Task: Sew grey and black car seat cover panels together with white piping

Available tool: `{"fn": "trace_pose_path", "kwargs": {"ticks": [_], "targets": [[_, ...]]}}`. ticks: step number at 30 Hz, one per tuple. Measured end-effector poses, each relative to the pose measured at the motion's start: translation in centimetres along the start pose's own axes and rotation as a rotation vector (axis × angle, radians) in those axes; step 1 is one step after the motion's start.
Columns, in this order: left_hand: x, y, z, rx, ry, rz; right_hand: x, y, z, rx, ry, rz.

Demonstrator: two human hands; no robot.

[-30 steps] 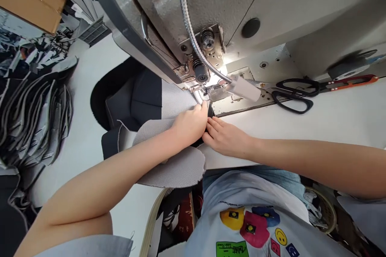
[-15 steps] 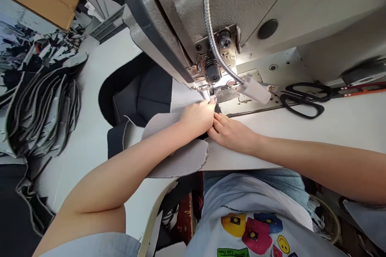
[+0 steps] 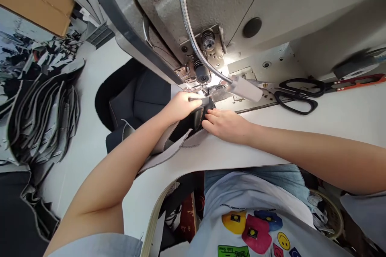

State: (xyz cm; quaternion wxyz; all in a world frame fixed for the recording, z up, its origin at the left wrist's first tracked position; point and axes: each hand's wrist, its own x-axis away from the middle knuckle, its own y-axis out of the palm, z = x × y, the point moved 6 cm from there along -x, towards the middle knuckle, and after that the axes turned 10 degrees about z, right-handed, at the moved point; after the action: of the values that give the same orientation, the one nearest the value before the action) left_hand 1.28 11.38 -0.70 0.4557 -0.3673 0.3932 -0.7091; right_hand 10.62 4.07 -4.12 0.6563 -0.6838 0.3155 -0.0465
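My left hand (image 3: 181, 106) grips a dark stitched upholstery piece (image 3: 196, 119) just in front of the sewing machine's presser foot (image 3: 201, 89). My right hand (image 3: 226, 125) lies flat against the same piece, fingers apart, close to the needle plate (image 3: 229, 94). A grey mesh fabric edge (image 3: 167, 153) trails out from under my left forearm. The needle is hidden among the foot parts. A larger dark padded panel (image 3: 144, 102) lies behind my left hand, joined to the work as far as I can see.
The grey industrial sewing machine head (image 3: 229, 4) overhangs the white table (image 3: 187, 172), with a flexible lamp (image 3: 245, 88) beside the foot. Black-handled scissors (image 3: 297, 96) and orange thread snips (image 3: 356, 83) lie to the right. A stack of cut pieces (image 3: 42, 116) is at left.
The grey mesh panel has folded over, and the dark side now faces up. My left hand has drawn back from the foot, and both hands sit on the dark fabric.
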Motion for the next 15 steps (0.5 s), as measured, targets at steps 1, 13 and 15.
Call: {"fn": "trace_pose_path", "kwargs": {"ticks": [1,13,15], "targets": [[0.1,0.3,0.4,-0.084,0.026,-0.034,-0.1,-0.1,-0.1,0.017,-0.003,0.006],[-0.1,2.3,3.6,-0.809,0.134,-0.235,0.0,0.5,0.7,-0.154,-0.005,0.215],[0.1,2.4,3.4,-0.794,0.13,-0.219,0.0,0.5,1.4,-0.282,0.024,0.219]]}}
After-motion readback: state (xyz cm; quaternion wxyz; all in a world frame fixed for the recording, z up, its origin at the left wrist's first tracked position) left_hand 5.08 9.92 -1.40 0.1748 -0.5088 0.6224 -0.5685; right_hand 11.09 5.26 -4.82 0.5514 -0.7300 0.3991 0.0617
